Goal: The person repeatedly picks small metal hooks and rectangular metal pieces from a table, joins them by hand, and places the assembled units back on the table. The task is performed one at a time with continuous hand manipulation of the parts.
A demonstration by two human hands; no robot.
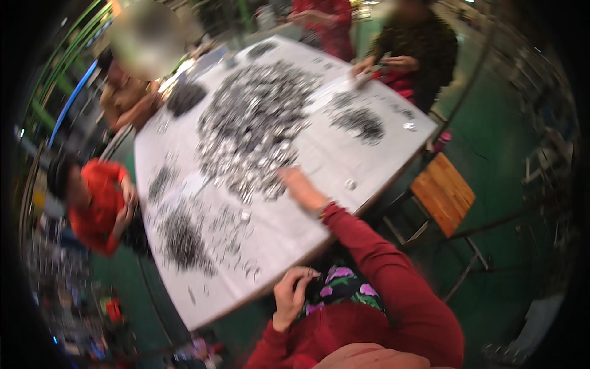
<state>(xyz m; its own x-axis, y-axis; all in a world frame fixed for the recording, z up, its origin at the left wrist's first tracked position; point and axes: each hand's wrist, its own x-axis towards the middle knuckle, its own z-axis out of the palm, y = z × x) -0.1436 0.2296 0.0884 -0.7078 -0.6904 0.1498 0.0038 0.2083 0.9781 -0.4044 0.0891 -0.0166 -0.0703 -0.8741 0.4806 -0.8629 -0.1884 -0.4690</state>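
A large heap of shiny silver metal pieces (252, 123) covers the middle of the white-topped table (289, 227). At the near edge of this heap, my right hand (301, 187) reaches out with its fingertips against the pieces. Motion blur smears those fingers, so their grip is unclear. My left hand (290, 298) is held low in front of my body, just off the table's near edge. Its thumb and fingers are pinched together, on something small and dark that I cannot make out. Left of the heap lies a pile of thin dark metal pieces (184, 243), with similar ones scattered beside it.
Another dark pile (359, 123) lies at the right, and a dark mound (185, 98) at the far left. A person in orange (104, 197) sits left; others work along the far side. A wooden stool (444, 194) stands by the table's right edge.
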